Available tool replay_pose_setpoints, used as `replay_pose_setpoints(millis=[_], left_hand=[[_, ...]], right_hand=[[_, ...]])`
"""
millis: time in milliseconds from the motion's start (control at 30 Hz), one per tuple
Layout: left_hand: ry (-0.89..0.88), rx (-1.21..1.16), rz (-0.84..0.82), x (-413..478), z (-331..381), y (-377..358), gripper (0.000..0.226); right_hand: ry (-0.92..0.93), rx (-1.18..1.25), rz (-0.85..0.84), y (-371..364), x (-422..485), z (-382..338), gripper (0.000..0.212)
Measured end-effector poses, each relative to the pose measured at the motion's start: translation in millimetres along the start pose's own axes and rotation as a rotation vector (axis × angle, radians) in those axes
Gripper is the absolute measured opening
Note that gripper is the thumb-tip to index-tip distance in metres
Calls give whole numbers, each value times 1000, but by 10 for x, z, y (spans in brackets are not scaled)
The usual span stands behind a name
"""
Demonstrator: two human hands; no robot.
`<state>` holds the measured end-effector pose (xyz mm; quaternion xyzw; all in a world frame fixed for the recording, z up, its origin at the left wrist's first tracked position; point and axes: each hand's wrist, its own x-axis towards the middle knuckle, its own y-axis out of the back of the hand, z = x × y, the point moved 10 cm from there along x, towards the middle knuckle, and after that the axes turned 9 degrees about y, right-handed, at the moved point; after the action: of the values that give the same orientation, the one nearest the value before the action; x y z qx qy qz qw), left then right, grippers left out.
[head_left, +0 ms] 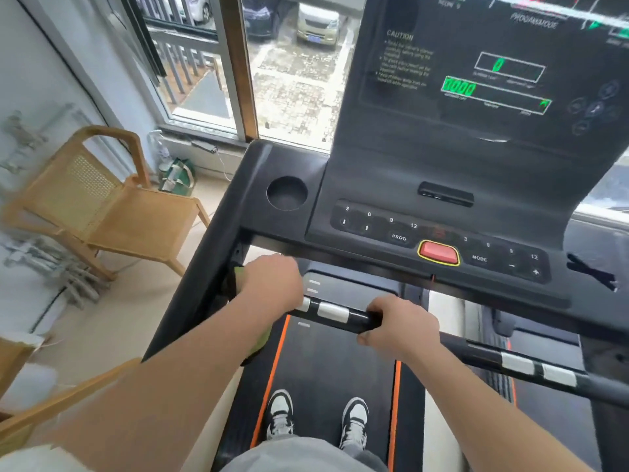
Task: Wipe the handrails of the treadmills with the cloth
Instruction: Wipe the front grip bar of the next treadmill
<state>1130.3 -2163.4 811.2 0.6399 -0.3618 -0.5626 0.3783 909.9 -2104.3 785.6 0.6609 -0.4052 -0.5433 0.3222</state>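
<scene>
At the left end of the front handrail (340,315), the yellow-green cloth (262,340) lies under the left hand (272,282); one edge shows just left of the knuckles and another part hangs below the wrist. This hand is curled down over the cloth and the bar, though its fingers are hidden on the far side, so how firmly it holds I cannot tell. The right hand (401,323) is wrapped around the middle of the same handrail, thumb underneath, and holds no cloth. I think the main danger comes from the treadmill (374,178) itself: the green digits on the display (459,87) are lit, so the machine seems to have power, and the person stands with both shoes (279,415) on the belt (333,366). The button panel (369,219) with the red stop button (438,252) is just beyond the handrail, on its far side; if a hand lifts too far during a stroke, a knuckle or the cloth may press a speed key and the belt may start under the feet. A second risk is the loose hanging part of the cloth: it may slip from the hand and fall on the belt, or catch at the left upright (197,267). Far to the left, a wooden chair (112,212) stands beside the machine, well apart from the work.
</scene>
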Motion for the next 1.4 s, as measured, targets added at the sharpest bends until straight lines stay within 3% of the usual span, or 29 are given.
replay_pose_setpoints(millis=[133, 233, 367, 467, 567, 633, 733, 800, 900, 1000, 1067, 1133, 1267, 1333, 1400], left_hand=[[-182, -72, -194, -178, 1001, -112, 22], [-274, -137, -162, -394, 1424, -116, 23], [-229, -222, -57, -369, 838, -90, 5], [-60, -192, 111, -216, 37, -87, 7], [104, -387, 159, -266, -258, -223, 19], [19, -488, 157, -497, 52, -342, 28], [-294, -605, 107, -979, 704, -507, 56], [-405, -743, 177, -1141, 737, -412, 56], [-198, -1099, 97, -1035, 136, -454, 39], [192, -1334, 11, -1088, -667, -896, 20], [472, -1379, -86, -1160, -1015, -1365, 16], [678, -1662, -191, -1179, -1134, -1715, 22], [735, -2216, -238, -911, -801, -1464, 22], [663, -2286, -326, -727, -460, -1181, 14], [667, -2229, -384, -608, -157, -1128, 26]], right_hand=[[8, -9, 68, 21, -65, -20, 28], [-40, -10, 48, 41, -90, 21, 33], [4, -22, 39, 37, -76, 9, 34], [20, -13, 35, 28, -33, 18, 30], [20, -27, 22, 16, -16, 29, 31], [21, -37, 12, 13, 0, 9, 32], [23, -62, 10, 38, -1, -18, 37], [21, -73, -5, 42, -9, -30, 35], [5, -61, -12, 44, -14, -15, 36], [-1, -54, -28, 11, 9, -25, 34], [-3, -45, -36, 12, 15, -29, 36], [-13, -46, -41, 7, 15, -33, 37], [-28, -25, -21, -13, -28, -38, 35], [-36, -17, -9, -15, -51, -48, 36], [-44, -8, -4, -5, -60, -43, 36]])
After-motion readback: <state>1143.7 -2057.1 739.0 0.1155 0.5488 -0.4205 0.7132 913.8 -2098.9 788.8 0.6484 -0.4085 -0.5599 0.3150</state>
